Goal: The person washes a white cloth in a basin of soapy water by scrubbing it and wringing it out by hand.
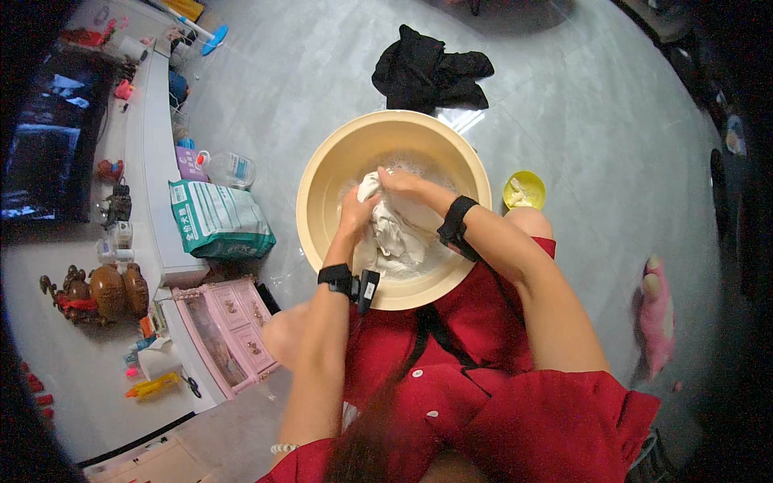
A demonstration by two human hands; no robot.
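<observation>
A wet white cloth hangs bunched between my two hands, over a round cream plastic basin that stands on the floor before me. Its lower part rests in sudsy water. My left hand grips the cloth from the left side, near its upper end. On the right, my right hand holds the top of the same cloth with the thumb along it. The two hands are close together, above the middle of the basin. Folds of cloth hide some of the fingertips.
A black garment lies on the grey tiles beyond the basin. Right of it is a small yellow-green bowl with pale pieces inside. At left stand a green-and-white bag, a clear plastic jug and a pink drawer cabinet.
</observation>
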